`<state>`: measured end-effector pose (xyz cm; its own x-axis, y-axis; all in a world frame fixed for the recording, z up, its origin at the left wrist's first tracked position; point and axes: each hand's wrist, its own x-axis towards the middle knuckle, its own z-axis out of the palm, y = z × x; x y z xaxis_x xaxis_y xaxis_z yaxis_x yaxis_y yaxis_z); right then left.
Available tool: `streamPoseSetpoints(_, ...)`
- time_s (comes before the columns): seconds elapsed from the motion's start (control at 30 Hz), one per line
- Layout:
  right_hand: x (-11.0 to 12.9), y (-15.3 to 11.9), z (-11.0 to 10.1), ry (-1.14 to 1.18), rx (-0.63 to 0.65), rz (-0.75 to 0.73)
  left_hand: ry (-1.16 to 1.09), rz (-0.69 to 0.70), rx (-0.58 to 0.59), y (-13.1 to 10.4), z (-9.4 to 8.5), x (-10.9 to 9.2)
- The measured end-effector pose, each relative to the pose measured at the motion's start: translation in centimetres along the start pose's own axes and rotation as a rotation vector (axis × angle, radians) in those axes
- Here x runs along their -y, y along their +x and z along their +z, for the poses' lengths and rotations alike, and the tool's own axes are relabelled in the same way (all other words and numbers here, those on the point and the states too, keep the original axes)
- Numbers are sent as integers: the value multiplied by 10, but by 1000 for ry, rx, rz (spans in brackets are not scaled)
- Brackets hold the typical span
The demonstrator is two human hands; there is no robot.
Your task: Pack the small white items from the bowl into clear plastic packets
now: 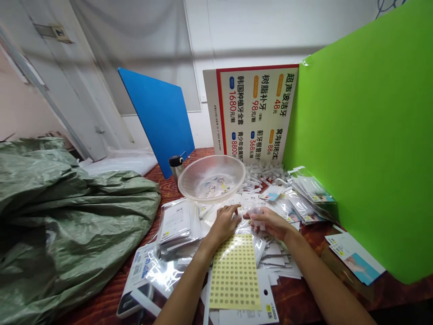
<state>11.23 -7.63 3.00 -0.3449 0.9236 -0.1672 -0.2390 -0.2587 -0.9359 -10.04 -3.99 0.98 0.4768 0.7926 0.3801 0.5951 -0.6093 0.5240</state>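
My left hand is held over the top end of a yellow sheet of small round stickers, palm down. Its fingers are stretched forward and apart, with a small yellowish spot at one fingertip. Close by, my right hand is closed around a small translucent plastic piece; its exact kind cannot be made out. Under the sheet lie printed white cards and clear bags. More white cards are heaped beneath my right hand.
A translucent basin stands behind my hands, beside a steel flask. Small clear plastic pieces are piled near it. Bagged cards lie left, others right. A green panel, blue board and green tarp border the table.
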Motion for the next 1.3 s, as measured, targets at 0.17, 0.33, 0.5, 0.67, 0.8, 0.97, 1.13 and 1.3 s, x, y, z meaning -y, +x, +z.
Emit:
streamPoseSetpoints(0.17, -1, 2, 2, 18, -32, -3, -41, 82, -70, 0, 5, 5)
streamPoseSetpoints(0.33, -2, 1, 5, 22, 56, -20, -122, 178, -105, 1, 11, 11)
streamPoseSetpoints(0.5, -2, -2, 13, -38, 167, -16, -105, 224, -147, 2, 14, 14)
streamPoseSetpoints(0.67, 2, -1, 4, -63, 84, -44, -62, 267, -215, 2, 12, 13)
streamPoseSetpoints(0.8, 17, -5, -21, 79, -86, -110, -6, 273, -380, 1, 3, 5)
streamPoseSetpoints(0.97, 29, -9, -50, 274, -262, -259, -70, 186, -386, -1, -11, -11)
streamPoseSetpoints(1.13, 27, -8, -59, 236, -311, -308, -294, 14, -141, 1, -13, -13)
streamPoseSetpoints(1.3, 29, -17, -55, 64, -205, -338, -401, 22, -24, 3, -12, -11)
